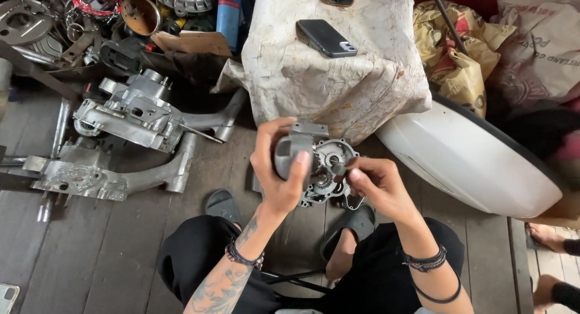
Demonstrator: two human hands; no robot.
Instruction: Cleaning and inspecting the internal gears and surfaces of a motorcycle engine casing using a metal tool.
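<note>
We grip a grey metal gear housing (314, 166), left hand (279, 169) wrapped around it; right hand (371, 184) fingertips pinch its half-hidden shaft.

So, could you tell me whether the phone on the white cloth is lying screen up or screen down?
Screen down: the phone shows its dark back with the camera lenses.

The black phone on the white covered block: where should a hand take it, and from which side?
Judging by its pose, take the black phone by its two long edges, from above. It lies flat and face down on the white cover, so only those thin edges offer grip.
</note>
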